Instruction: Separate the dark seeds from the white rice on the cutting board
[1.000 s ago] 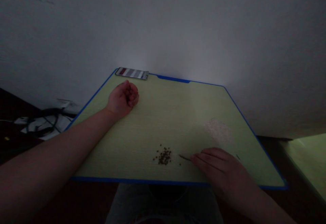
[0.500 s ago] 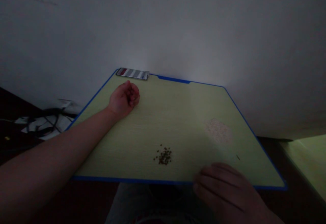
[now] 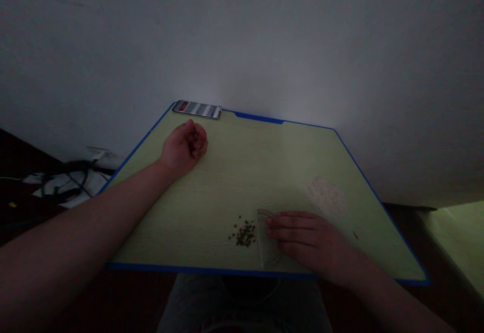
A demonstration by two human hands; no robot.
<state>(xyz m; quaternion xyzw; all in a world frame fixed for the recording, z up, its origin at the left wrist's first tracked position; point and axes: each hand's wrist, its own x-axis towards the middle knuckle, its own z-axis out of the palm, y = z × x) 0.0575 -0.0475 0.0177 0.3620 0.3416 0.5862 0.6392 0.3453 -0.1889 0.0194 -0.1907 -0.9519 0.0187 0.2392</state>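
Note:
My left hand point(image 3: 185, 145) rests on the yellow board with its fingers curled into a loose fist, and nothing shows in it. With fingers stretched together, my right hand point(image 3: 306, 237) holds a clear, flat plastic piece, which looks like a small bag point(image 3: 264, 244), against the board near its front edge. Just left of the bag lies a small scattered heap of dark, bead-like grains point(image 3: 245, 235). Beyond my right hand is a flat patch of fine pale grains point(image 3: 325, 195). The underside of my right hand and part of the bag are hidden.
The board point(image 3: 227, 181) has a blue rim and stands against a grey wall point(image 3: 257, 45). A phone point(image 3: 197, 109) with a lit screen lies at its far left corner. A thin dark sliver point(image 3: 355, 235) lies at the right. Cables point(image 3: 77, 174) are off the left side.
My right hand has moved forward and left from the board's front edge, and the clear bag now shows under its fingers beside the dark grains. My left hand has stayed put.

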